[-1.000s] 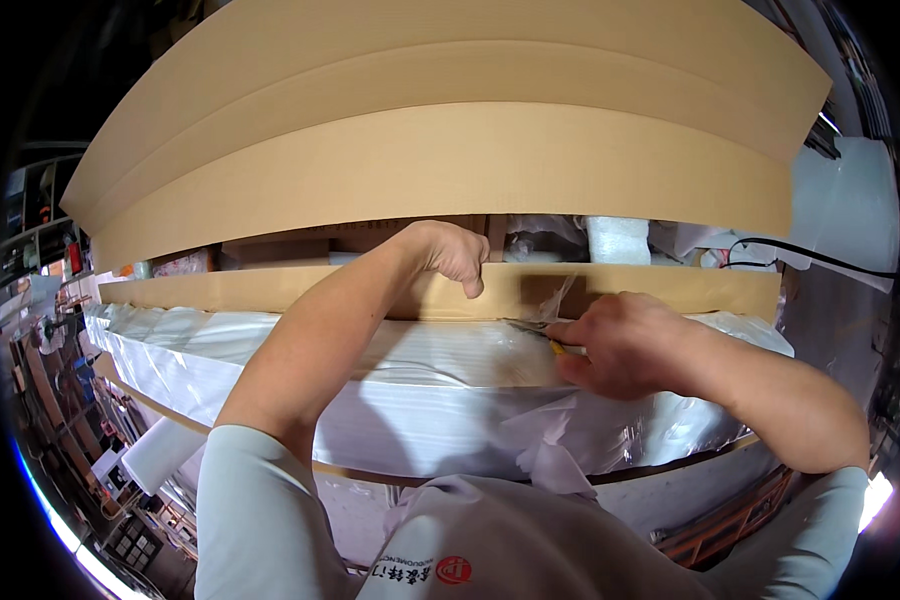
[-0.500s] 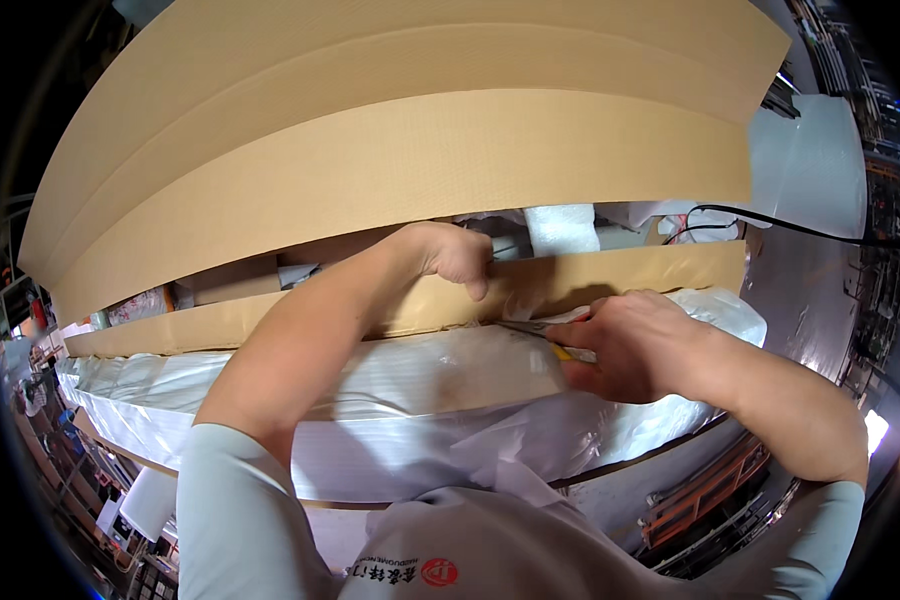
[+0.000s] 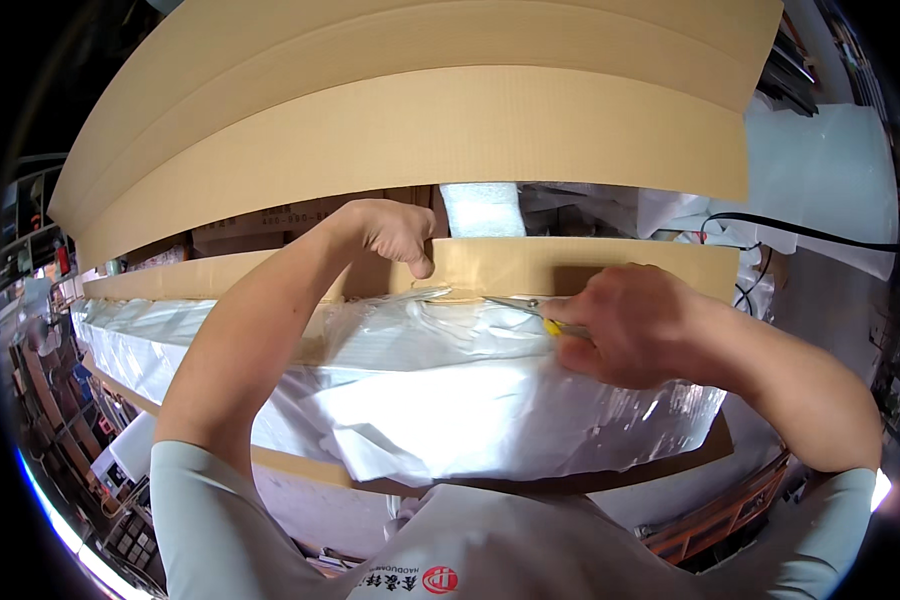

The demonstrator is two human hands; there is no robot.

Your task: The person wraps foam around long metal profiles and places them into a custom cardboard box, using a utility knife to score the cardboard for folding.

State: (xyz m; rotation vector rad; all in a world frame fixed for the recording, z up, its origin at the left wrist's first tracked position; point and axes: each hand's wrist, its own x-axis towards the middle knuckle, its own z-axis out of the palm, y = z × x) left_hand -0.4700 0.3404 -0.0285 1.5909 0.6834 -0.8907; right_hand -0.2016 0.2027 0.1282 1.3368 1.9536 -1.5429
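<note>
My left hand [image 3: 395, 235] is closed over the top edge of a tan cardboard flap [image 3: 620, 258], its thumb pressed against the near face and its fingers hidden behind. In my right hand [image 3: 630, 325] is a pair of scissors [image 3: 518, 303] with a bit of yellow at the handle. Their metal blades point left along the flap's lower edge. Just under them, clear plastic film [image 3: 400, 330] lies wrinkled over a long white-wrapped piece [image 3: 450, 410]. Some film is bunched up below my left thumb.
A large creased cardboard sheet [image 3: 450, 120] rises beyond the flap. In the gap between them hangs a white foam strip [image 3: 482, 210]. To the right are a black cable [image 3: 800, 228] and a translucent sheet roll [image 3: 830, 180]. An orange rack [image 3: 720, 515] stands at the lower right.
Both hands and the scissors have moved a little left and up in the view, and the whole scene has shifted too. The film by the blades looks looser and more rumpled.
</note>
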